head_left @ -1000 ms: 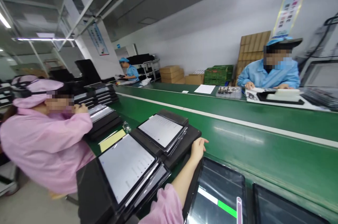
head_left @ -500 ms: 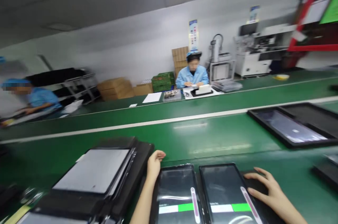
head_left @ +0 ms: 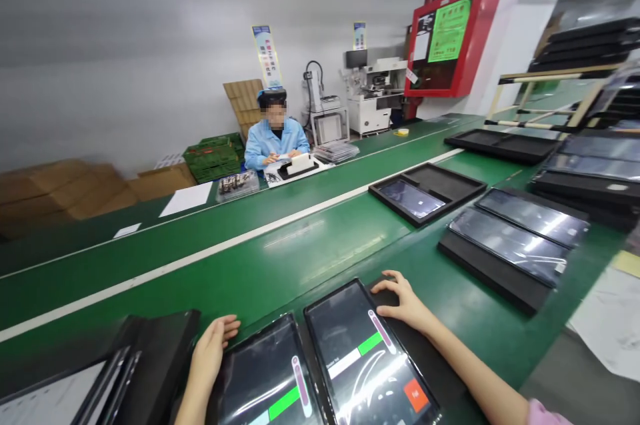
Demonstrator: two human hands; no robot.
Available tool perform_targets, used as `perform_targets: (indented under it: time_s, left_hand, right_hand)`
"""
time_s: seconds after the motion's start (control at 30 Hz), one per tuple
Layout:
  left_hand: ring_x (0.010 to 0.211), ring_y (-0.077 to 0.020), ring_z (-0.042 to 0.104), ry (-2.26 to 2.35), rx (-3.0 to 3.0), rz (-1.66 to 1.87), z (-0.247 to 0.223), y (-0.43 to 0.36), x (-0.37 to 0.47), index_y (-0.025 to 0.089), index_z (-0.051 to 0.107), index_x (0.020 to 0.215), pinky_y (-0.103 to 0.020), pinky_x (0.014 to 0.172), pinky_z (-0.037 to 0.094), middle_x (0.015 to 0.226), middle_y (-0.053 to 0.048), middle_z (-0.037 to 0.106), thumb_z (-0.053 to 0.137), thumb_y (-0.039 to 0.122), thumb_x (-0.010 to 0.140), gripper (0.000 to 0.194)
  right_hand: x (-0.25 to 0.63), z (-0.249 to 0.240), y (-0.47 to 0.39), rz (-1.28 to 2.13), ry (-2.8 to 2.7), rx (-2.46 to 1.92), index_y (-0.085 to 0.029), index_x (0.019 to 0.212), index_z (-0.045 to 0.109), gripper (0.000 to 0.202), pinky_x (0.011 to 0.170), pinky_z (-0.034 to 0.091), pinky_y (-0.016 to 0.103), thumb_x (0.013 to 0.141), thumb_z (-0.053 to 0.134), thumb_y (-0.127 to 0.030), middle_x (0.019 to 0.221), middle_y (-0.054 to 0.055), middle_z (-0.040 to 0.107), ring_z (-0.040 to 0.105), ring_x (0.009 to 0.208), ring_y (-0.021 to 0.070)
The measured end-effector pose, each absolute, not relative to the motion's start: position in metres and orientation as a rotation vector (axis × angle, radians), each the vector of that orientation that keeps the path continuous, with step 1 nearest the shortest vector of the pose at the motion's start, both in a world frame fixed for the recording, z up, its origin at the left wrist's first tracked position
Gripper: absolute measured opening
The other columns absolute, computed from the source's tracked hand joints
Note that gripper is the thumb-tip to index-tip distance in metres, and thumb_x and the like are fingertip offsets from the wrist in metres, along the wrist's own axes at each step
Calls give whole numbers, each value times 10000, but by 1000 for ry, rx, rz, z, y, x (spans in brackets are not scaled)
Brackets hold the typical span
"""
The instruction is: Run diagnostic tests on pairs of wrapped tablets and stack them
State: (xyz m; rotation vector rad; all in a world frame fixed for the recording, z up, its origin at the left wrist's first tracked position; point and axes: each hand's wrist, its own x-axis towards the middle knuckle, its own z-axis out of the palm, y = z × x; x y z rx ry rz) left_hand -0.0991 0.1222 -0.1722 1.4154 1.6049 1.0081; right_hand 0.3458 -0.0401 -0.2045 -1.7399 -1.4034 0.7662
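Head view shows the right tablet (head_left: 350, 331), long from far left to near right, maybe touching the wide right hand (head_left: 406, 305) on its right, and the open left hand (head_left: 212, 346) by the left tablet (head_left: 265, 368).

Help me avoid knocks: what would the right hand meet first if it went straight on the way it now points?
The right hand would probably meet the tablet showing an orange-red square, at its upper right edge; depth is unclear, and they may already touch.
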Motion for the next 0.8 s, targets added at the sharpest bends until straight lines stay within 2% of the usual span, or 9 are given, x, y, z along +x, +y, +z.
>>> perform_targets:
  time_s: [0.17, 0.43, 0.5, 0.57, 0.67, 0.73, 0.8]
  left_hand:
    - [879, -303, 772, 1653, 1500, 1088, -175, 117, -92, 229, 680, 952, -381, 743, 550, 960, -125, 819, 437, 697, 861, 534]
    - [909, -299, 778, 1615, 1466, 1148, -151, 111, -83, 187, 669, 949, -371, 755, 589, 953, -147, 803, 480, 806, 812, 662]
    - [996, -312, 764, 1605, 1440, 1167, -138, 100, -84, 184, 667, 964, -385, 818, 598, 1026, -155, 795, 503, 837, 764, 703]
    - [1120, -320, 726, 1583, 1449, 1177, -127, 74, -91, 192, 674, 1013, -403, 945, 579, 1145, -145, 776, 540, 822, 748, 696]
    - [1278, -315, 643, 1583, 1576, 1181, -121, 6, -105, 222, 660, 1174, -448, 1154, 465, 1308, -114, 718, 520, 731, 854, 618]
    - [1340, -329, 595, 1661, 1682, 1136, -129, -46, -114, 237, 589, 1337, -515, 1222, 382, 1402, -120, 661, 469, 685, 919, 624]
    - [1368, -361, 567, 1749, 1751, 1013, -147, -91, -121, 244, 473, 1475, -597, 1220, 354, 1466, -145, 610, 434, 670, 936, 687]
  right_hand:
    - [346, -203, -39, 771, -1387, -1731, -297, 1117, 813, 491, 1265, 251, 544, 673, 911, -482, 1492, 141, 463, 370, 1498, 387]
    - [348, -202, -40, 721, -1414, -1738, -282, 1090, 809, 454, 1238, 298, 556, 680, 907, -451, 1446, 135, 495, 394, 1483, 390]
    - [349, -198, -42, 709, -1409, -1731, -268, 1077, 803, 424, 1232, 318, 544, 698, 885, -439, 1425, 135, 509, 409, 1472, 379]
    - [350, -195, -50, 673, -1389, -1729, -257, 1069, 789, 382, 1213, 358, 535, 748, 830, -461, 1395, 130, 531, 451, 1434, 361]
    - [346, -191, -81, 480, -1383, -1748, -254, 1089, 771, 368, 1175, 410, 538, 866, 692, -536, 1367, 130, 555, 508, 1353, 341]
    - [337, -189, -114, 315, -1481, -1743, -268, 1135, 775, 379, 1164, 413, 561, 930, 632, -553, 1399, 142, 554, 496, 1349, 353]
    - [322, -187, -148, 249, -1738, -1645, -315, 1200, 776, 363, 1159, 399, 601, 963, 624, -545, 1465, 135, 549, 471, 1376, 376]
